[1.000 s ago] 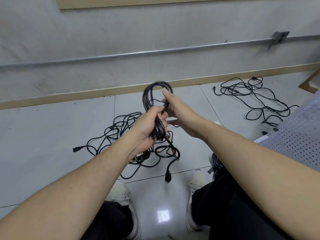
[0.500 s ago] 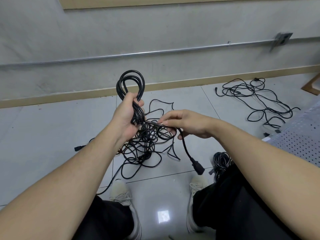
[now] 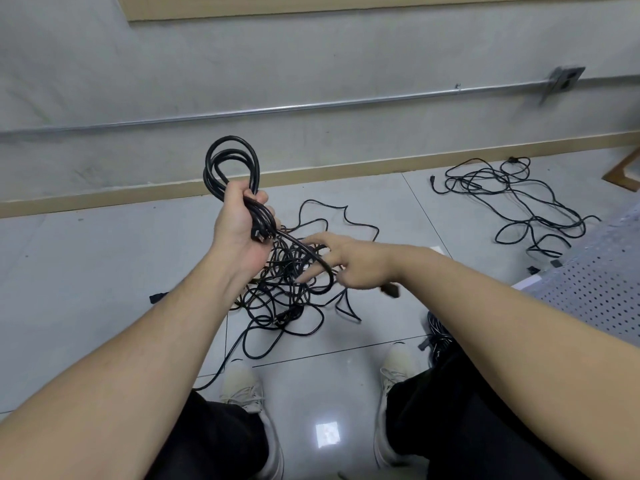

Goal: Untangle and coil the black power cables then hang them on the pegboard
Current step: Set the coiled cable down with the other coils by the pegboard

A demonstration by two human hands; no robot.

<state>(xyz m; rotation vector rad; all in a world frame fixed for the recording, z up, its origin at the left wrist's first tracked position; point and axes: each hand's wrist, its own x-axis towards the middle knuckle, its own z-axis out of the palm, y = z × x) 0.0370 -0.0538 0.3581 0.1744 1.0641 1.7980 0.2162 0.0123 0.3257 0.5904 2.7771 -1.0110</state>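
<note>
I see the tangled heap of black power cables (image 3: 287, 285) on the grey tile floor (image 3: 86, 271), my left hand (image 3: 242, 226) gripping the coiled black cable (image 3: 232, 164) above it, my right hand (image 3: 353, 261) spread open, its loose tail draped across the fingers.

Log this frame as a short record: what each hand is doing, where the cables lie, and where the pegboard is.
left hand: grips coiled cable, loops standing above the fist
right hand: fingers spread, blurred; the coil's loose tail runs across them
tangled pile: on floor in front of the shoes
second cable pile: on floor, far right, near the wall
pegboard: right edge, no cable visibly hung
</note>
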